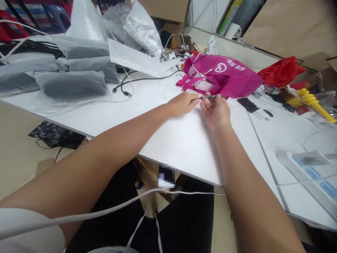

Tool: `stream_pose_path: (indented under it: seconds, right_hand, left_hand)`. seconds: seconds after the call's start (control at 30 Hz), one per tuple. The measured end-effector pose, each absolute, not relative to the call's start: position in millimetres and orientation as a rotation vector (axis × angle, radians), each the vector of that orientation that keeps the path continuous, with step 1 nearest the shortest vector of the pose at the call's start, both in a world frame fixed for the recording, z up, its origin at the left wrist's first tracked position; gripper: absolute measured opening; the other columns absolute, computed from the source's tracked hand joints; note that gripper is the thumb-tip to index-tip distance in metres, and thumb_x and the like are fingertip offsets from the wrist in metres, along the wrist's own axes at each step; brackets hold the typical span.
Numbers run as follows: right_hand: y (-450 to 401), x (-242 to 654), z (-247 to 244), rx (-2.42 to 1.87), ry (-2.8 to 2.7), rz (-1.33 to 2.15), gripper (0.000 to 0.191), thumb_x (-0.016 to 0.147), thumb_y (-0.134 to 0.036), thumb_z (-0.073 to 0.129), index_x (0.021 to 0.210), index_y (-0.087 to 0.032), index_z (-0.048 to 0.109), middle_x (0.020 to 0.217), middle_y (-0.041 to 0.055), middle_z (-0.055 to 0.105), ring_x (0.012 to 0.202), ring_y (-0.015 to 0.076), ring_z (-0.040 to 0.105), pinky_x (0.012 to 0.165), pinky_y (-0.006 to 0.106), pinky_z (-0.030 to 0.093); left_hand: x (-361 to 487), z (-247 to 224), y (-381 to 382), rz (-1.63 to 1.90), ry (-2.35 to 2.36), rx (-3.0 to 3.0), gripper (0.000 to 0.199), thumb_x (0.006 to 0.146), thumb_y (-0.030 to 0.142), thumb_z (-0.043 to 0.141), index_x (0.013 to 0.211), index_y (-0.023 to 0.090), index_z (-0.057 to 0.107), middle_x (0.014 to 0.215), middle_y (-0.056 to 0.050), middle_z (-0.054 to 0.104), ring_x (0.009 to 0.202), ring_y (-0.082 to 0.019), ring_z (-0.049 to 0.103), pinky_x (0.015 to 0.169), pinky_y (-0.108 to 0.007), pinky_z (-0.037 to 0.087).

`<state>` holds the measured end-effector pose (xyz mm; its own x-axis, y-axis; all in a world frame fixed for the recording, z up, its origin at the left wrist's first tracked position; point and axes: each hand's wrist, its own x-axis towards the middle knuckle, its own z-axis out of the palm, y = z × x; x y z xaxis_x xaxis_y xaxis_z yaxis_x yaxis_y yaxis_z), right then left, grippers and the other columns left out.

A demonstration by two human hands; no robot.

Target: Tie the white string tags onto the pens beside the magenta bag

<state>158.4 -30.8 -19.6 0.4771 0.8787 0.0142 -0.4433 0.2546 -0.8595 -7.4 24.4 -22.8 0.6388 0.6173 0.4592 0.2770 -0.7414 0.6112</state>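
Both hands are over the white table, just in front of a magenta bag (240, 79). Between them runs a thin, dark, stick-like thing (209, 97), too small and blurred to name. My left hand (183, 104) is closed, with thumb and finger pinching its left end. My right hand (218, 111), palm turned up, grips the right end between thumb and fingers, and the other fingers are loosely curled. A small white box (204, 85) shows in the bag's mouth, right behind the fingertips.
Grey items in plastic sleeves (73, 86) lie at the left, near black cable plugs (127, 94). Bubble wrap (143, 28) is heaped behind. At the right are a red bag (283, 72), a yellow tool handle (316, 105) and a white power strip (313, 175). A white cord (118, 204) crosses the foreground.
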Motion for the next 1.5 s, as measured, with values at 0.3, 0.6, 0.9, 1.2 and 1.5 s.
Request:
stream_pose_path:
  seconds: [0.3, 0.6, 0.9, 1.2, 1.5]
  right_hand:
    - [-33.6, 155.5, -19.3, -0.954, -0.652, 0.928, 0.037, 0.110, -0.055, 0.073, 0.100, -0.030, 0.047, 0.103, -0.0032, 0.084, 0.095, 0.0149, 0.086, 0.083, 0.031, 0.072]
    - [-32.5, 158.6, -16.7, -0.960, -0.613, 0.889, 0.021, 0.120, -0.045, 0.052, 0.105, -0.031, 0.046, 0.106, -0.0016, 0.083, 0.097, 0.0143, 0.085, 0.089, 0.034, 0.072]
    - [-37.2, 158.7, -13.0, -0.978, -0.704, 0.826, 0.039, 0.108, -0.061, 0.071, 0.103, -0.031, 0.048, 0.115, -0.0001, 0.082, 0.107, 0.0177, 0.086, 0.087, 0.034, 0.070]
    - [-34.3, 161.6, -12.5, -0.979, -0.715, 0.823, 0.030, 0.111, -0.052, 0.068, 0.104, -0.031, 0.048, 0.108, -0.0034, 0.080, 0.096, 0.0147, 0.086, 0.083, 0.031, 0.070]
    - [-38.5, 153.3, -10.3, -1.008, -0.754, 0.848, 0.024, 0.112, -0.049, 0.068, 0.109, -0.033, 0.050, 0.100, -0.0058, 0.080, 0.091, 0.0129, 0.085, 0.085, 0.029, 0.070]
  left_hand:
    - [-7.5, -21.3, 22.2, 0.932, 0.726, 2.344, 0.027, 0.110, 0.028, 0.051, 0.092, 0.021, 0.069, 0.084, -0.005, 0.069, 0.090, -0.023, 0.064, 0.085, -0.036, 0.048]
    - [-7.5, -20.0, 21.7, 0.916, 0.718, 2.327, 0.029, 0.110, 0.029, 0.052, 0.084, 0.022, 0.061, 0.082, -0.003, 0.065, 0.084, -0.021, 0.059, 0.082, -0.035, 0.044]
    - [-7.5, -21.2, 23.8, 0.891, 0.726, 2.329, 0.029, 0.110, 0.028, 0.052, 0.083, 0.022, 0.061, 0.083, -0.003, 0.065, 0.081, -0.021, 0.058, 0.080, -0.037, 0.041]
    - [-7.9, -22.1, 24.5, 0.887, 0.733, 2.319, 0.028, 0.110, 0.030, 0.053, 0.085, 0.022, 0.063, 0.080, -0.002, 0.063, 0.079, -0.021, 0.056, 0.079, -0.036, 0.040]
    - [-10.2, -18.8, 19.9, 0.882, 0.719, 2.339, 0.027, 0.111, 0.028, 0.050, 0.097, 0.020, 0.072, 0.089, -0.005, 0.072, 0.085, -0.021, 0.061, 0.083, -0.036, 0.044]
